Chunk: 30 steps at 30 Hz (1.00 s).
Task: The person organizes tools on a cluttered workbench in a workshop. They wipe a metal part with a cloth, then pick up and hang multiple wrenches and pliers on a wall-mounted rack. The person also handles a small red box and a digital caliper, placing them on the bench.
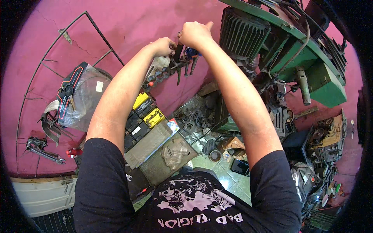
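Pink painted wall (pixel 147 17) runs behind everything, cracked in spots, with a bent metal rod frame (pixel 112 50) against it. Both arms are stretched up to a cluster of hanging tools (pixel 193 64), all slim, dark, worn-looking metal. 1 dark tool (pixel 178 52) sits right between the hands, so that's where the action is.

Left hand (pixel 163 46) has its fingers curled in beside it; can't tell if they're pinching anything. Right hand (pixel 195 35) is rolled over, fingers folded under and thumb sticking out, tips hidden, so no telling what they close on.

Just below the left hand there's a row of round greyish pieces (pixel 158 75). Lower down sit blocky batteries (pixel 153 117) in black and yellow, next to a long flat brown box (pixel 145 145). Green machine (pixel 330 87) on the right, plus a chunky finned motor (pixel 243 35).

Containers: clear, wrinkly plastic bag (pixel 89 99) hanging at left, contents hard to make out, and a small round cup (pixel 210 157) on the floor near shiny tiles (pixel 222 171), its inside too dark to read.
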Motion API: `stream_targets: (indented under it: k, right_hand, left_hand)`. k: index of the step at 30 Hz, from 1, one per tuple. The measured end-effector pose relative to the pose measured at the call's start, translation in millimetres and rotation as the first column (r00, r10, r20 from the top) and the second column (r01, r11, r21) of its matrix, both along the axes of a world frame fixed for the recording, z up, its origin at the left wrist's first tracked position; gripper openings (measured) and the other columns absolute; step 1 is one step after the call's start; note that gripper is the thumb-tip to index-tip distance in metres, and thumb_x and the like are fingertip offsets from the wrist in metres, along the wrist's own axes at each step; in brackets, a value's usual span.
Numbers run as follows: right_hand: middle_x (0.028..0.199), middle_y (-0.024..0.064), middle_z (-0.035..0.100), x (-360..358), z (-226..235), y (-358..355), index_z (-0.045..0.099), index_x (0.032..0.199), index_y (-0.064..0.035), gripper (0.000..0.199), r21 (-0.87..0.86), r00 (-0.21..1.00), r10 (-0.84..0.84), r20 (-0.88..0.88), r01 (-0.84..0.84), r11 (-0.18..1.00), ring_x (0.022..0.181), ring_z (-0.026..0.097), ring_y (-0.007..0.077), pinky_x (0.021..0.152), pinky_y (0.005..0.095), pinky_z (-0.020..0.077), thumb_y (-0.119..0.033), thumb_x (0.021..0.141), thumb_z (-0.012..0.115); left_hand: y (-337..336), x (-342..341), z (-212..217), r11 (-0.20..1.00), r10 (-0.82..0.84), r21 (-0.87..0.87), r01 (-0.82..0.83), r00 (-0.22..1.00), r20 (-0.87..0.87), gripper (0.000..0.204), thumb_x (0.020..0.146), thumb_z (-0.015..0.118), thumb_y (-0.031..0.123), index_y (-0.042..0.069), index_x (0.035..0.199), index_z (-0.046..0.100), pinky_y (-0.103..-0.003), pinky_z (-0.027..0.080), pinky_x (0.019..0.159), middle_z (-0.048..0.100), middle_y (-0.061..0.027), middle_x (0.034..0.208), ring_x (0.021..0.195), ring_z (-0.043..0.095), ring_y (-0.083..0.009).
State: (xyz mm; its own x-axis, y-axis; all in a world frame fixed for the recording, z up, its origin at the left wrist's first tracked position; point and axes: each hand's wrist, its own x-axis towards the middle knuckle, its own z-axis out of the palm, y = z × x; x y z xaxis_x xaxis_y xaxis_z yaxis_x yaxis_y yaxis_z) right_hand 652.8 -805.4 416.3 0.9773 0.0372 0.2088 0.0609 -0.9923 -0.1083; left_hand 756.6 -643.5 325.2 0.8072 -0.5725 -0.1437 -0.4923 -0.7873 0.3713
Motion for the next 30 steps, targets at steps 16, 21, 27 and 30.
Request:
stream_targets:
  k: [16, 21, 27, 30]
  right_hand:
    - [0.093, 0.0157, 0.075, -21, 23, -35, 0.077, 0.094, -0.0099, 0.031, 0.021, 0.96, 0.034, 0.278, -0.042, 0.999, 0.095, 0.072, 0.0333, 0.099, 0.0667, 0.0336, -0.038, 0.088, 0.066]
    - [0.086, 0.0124, 0.075, -41, 47, -31, 0.077, 0.093, -0.0123, 0.029, 0.04, 0.91, 0.077, 0.407, -0.103, 0.994, 0.09, 0.072, 0.0309, 0.092, 0.0601, 0.0352, -0.039, 0.085, 0.07]
    - [0.08, 0.0087, 0.074, -46, 34, -3, 0.076, 0.088, -0.0132, 0.023, -0.006, 0.919, 0.173, 0.355, -0.183, 0.983, 0.091, 0.07, 0.0285, 0.089, 0.0555, 0.0331, -0.035, 0.082, 0.071]
    - [0.082, 0.009, 0.074, -39, 13, 3, 0.076, 0.088, -0.0127, 0.023, -0.03, 0.914, 0.195, 0.355, -0.197, 0.98, 0.095, 0.068, 0.028, 0.09, 0.0557, 0.0329, -0.034, 0.082, 0.07]
  left_hand:
    - [10, -29, -25, 0.969, 0.112, 0.212, -0.129, 0.989, 0.093, 0.036, 0.082, 0.077, 0.028, 0.024, 0.118, 0.073, -0.06, 0.04, 0.096, 0.072, -0.0027, 0.117, 0.115, 0.064, -0.0253]
    - [24, -31, -25, 0.985, 0.16, -0.07, -0.16, 0.987, -0.003, 0.045, 0.077, 0.082, 0.028, 0.026, 0.121, 0.071, -0.055, 0.042, 0.096, 0.074, -0.0012, 0.107, 0.11, 0.066, -0.0238]
    - [43, -42, -20, 1.0, 0.007, -0.021, -0.007, 1.0, 0.023, 0.045, 0.07, 0.084, 0.035, 0.034, 0.113, 0.074, -0.071, 0.029, 0.104, 0.073, 0.0018, 0.115, 0.123, 0.059, -0.028]
    - [46, -47, -27, 0.998, -0.019, -0.053, 0.029, 0.985, 0.174, 0.041, 0.072, 0.083, 0.035, 0.03, 0.113, 0.075, -0.064, 0.037, 0.1, 0.069, 0.0003, 0.122, 0.123, 0.058, -0.0298]
